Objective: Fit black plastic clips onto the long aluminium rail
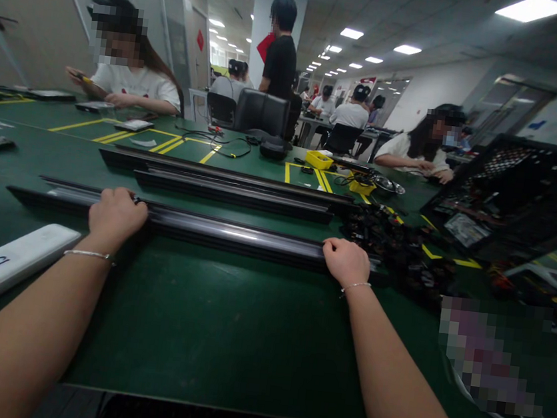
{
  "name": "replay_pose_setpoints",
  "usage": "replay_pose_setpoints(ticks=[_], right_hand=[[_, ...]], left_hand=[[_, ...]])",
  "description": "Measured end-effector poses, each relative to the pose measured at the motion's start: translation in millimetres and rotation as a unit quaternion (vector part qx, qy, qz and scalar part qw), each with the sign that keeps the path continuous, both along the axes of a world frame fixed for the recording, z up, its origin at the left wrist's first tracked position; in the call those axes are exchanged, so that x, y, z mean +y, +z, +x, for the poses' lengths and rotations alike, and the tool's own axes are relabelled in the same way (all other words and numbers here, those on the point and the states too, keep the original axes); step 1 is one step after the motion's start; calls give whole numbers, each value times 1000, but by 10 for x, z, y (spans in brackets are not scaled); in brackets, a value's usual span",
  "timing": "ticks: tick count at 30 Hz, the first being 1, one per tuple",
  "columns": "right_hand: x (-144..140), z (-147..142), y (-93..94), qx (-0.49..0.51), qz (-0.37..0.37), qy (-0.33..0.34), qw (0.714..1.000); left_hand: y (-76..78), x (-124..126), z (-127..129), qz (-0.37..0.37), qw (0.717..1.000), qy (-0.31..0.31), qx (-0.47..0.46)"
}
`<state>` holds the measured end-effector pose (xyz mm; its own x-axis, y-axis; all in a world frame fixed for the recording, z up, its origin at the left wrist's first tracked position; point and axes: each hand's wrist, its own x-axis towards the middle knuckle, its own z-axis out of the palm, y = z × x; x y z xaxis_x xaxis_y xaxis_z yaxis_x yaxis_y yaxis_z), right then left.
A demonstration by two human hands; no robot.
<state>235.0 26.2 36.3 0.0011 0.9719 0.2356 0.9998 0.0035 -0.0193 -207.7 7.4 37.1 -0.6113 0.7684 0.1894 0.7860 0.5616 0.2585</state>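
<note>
A long black metal rail [235, 236] lies across the green table [223, 337] in front of me. My left hand [115, 214] is closed over the rail left of its middle. My right hand [348, 260] grips the same rail near its right end. A thin bracelet sits on each wrist. Two more long black rails [231, 187] lie side by side just behind the held one, untouched.
A white bar marked with characters [0, 268] lies at the near left. A pile of black small parts [395, 242] and a tilted black crate [521, 196] sit at the right. Yellow bins [318, 160], cables and seated people at work fill the far side.
</note>
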Motion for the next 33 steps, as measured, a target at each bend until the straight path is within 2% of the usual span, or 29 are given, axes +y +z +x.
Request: replay_pose_setpoints(ticks=[6, 11, 15, 22, 33], right_hand=[[-5, -14, 13, 1, -5, -1, 1000], [-2, -18, 13, 1, -9, -4, 1000], [1, -11, 0, -1, 2, 0, 1000], [2, -8, -6, -2, 1, -4, 1000], [-2, -7, 7, -3, -7, -6, 1000]], left_hand=[[63, -7, 65, -40, 996, -76, 5], [78, -4, 70, -40, 995, -91, 19], [108, -12, 48, -50, 995, -88, 8], [144, -10, -6, -60, 997, -48, -11], [148, -9, -54, -37, 999, -31, 0]])
